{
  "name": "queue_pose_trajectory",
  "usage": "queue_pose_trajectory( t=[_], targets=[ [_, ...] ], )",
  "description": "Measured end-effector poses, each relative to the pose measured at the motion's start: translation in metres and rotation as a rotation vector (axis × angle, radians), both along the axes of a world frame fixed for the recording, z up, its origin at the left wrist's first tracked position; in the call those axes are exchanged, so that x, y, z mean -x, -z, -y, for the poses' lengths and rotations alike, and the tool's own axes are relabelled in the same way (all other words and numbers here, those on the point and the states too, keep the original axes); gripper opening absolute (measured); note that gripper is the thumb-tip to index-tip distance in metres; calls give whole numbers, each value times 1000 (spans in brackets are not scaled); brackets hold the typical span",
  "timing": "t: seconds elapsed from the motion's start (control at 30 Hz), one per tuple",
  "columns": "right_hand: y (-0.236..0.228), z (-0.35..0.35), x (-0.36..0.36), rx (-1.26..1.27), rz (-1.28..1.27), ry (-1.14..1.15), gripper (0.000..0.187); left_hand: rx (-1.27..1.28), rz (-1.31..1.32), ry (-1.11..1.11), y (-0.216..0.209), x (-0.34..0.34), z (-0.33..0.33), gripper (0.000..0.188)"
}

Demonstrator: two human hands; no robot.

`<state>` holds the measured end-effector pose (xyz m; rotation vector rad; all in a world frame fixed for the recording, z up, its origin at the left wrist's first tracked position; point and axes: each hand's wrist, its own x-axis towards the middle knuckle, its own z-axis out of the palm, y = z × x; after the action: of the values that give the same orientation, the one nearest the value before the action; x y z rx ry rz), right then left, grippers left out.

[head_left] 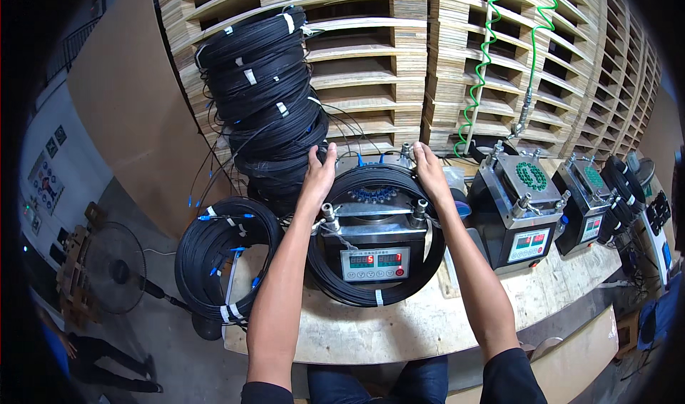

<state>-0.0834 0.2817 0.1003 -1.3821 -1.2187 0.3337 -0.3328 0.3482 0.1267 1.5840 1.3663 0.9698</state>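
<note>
A large coil of black cable (379,298) loops around a polishing machine (335,243) with a lit digital panel on its front. Blue connectors (371,194) ring the top of the machine, and a few stand up at its back. My left hand (321,174) is at the far left of the coil, fingers stretched out and thumb apart. On the far right side, my right hand (429,170) also has its fingers extended, beside the coil and a metal corner post. Whether either palm touches the cable is hard to tell. Neither hand is wrapped around anything.
Another black coil with blue connectors (187,261) hangs at the table's left edge. Behind it rises a tall stack of cable coils (267,97). Two similar machines (510,211) stand to the right on the wooden table (357,332). Pallets (357,68), a fan (114,268) and green air hoses (491,33) surround it.
</note>
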Motion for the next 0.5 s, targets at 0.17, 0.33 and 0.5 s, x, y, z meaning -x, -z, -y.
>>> queue_pose_trajectory(
  t=[0.17,0.33,0.5],
  targets=[
    [-3,1,2,45,9,40,59,-32,14,55,7,3,-7,97],
    [-3,-2,-2,235,97,92,65,-50,3,88,8,1,-15,96],
    [6,-5,-3,35,49,52,60,-29,3,82,9,-1,-15,95]
  ],
)
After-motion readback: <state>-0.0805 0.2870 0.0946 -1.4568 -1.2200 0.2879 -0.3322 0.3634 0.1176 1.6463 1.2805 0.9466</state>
